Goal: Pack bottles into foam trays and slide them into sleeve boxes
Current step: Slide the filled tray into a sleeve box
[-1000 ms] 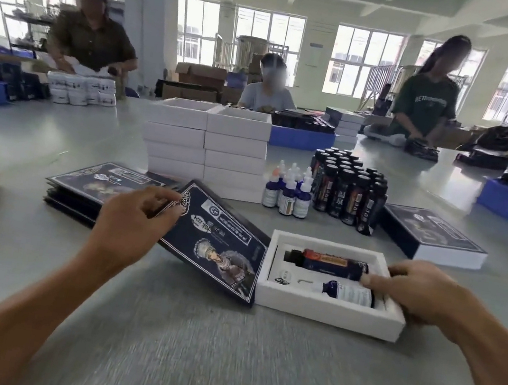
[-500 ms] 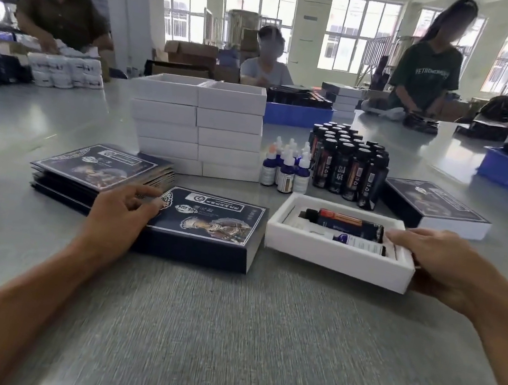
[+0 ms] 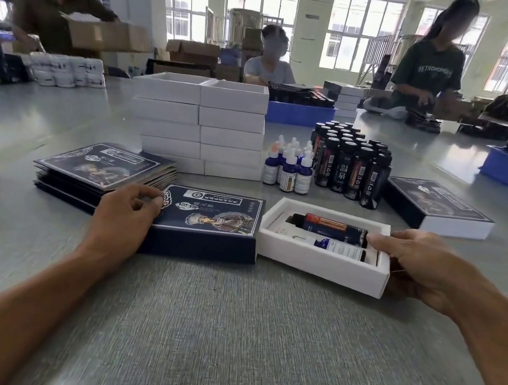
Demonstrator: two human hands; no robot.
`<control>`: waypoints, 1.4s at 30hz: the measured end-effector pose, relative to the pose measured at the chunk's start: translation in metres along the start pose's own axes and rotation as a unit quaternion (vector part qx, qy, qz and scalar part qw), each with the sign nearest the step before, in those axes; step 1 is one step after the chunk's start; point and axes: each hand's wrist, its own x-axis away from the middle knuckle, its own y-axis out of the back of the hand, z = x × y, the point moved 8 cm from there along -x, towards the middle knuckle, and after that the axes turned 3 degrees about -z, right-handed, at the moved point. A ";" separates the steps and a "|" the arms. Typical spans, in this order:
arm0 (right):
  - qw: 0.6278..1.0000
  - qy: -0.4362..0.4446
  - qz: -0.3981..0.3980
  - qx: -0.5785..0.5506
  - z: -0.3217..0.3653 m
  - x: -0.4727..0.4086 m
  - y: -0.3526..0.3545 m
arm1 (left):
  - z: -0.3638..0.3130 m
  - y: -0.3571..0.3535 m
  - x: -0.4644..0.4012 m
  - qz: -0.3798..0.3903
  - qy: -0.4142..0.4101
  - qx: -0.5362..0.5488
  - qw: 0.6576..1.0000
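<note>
At surface centre: left hand point(image 3: 126, 214) grips the sleeve box point(image 3: 206, 221); right hand point(image 3: 416, 265), at 3 o'clock, grips the loaded foam tray point(image 3: 318, 264). Next, probably: align, slide tray in.

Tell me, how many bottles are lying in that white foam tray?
2. In the foam tray, a dark bottle with an orange label lies in the far slot and a smaller blue bottle in the near slot, both by the right hand.

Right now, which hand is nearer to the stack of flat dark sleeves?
Left. The left hand holds the opened sleeve box right beside the flat sleeve stack; the right hand grips the foam tray, farther right.
</note>
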 end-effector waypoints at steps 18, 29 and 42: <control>0.996 0.002 0.066 0.055 0.007 0.011 0.002 | 0.005 -0.002 0.005 -0.061 0.035 0.018 0.997; 0.991 0.057 0.060 0.104 0.012 0.012 -0.007 | -0.012 -0.018 0.011 0.061 0.007 -0.063 0.996; 0.985 0.078 0.152 0.024 0.022 0.029 -0.079 | -0.017 -0.031 0.016 0.108 0.009 -0.063 0.992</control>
